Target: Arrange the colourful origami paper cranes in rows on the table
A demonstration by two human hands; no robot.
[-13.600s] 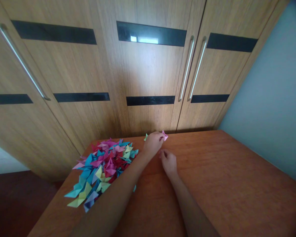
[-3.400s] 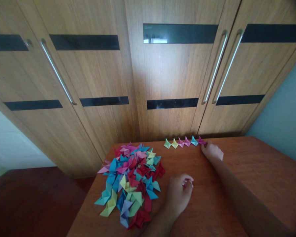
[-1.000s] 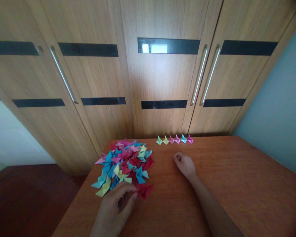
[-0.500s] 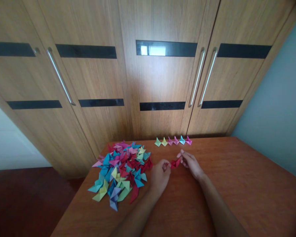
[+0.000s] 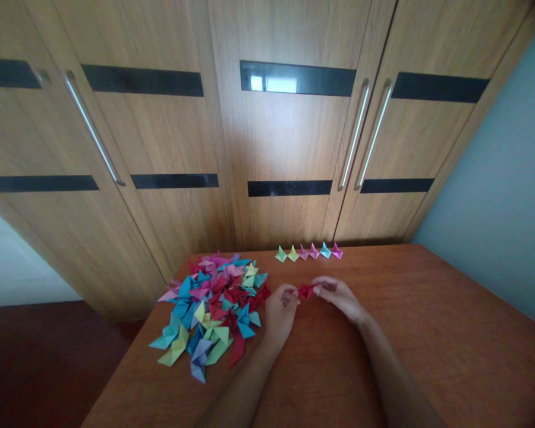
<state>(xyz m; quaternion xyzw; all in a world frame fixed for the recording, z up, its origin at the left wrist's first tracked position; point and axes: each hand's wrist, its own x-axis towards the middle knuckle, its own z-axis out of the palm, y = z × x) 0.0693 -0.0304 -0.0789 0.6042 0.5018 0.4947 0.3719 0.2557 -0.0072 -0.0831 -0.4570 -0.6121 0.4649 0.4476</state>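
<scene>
Between my two hands is a small red folded-paper piece (image 5: 306,291), held just above the table. My left hand (image 5: 282,310) pinches its left end, with the fingers curled. The right end sits between the thumb and fingers of my right hand (image 5: 339,297), also closed in a pinch. To the left of my left hand lies a loose pile of folded-paper pieces (image 5: 214,309) in red, pink, blue, green, yellow and lilac. Beyond my hands, a row of small folded-paper pieces (image 5: 304,252) stands near the table's far edge, in green, yellow, pink and blue.
The brown wooden table (image 5: 410,351) carries everything. Right behind it rises a wooden wardrobe (image 5: 289,139) with black strips and metal handles (image 5: 355,134). A pale wall (image 5: 494,196) is on the right, and dark floor (image 5: 49,356) shows at left.
My right hand has closed onto the right end of the red paper piece, where its fingers were looser before. The whole view has shifted slightly.
</scene>
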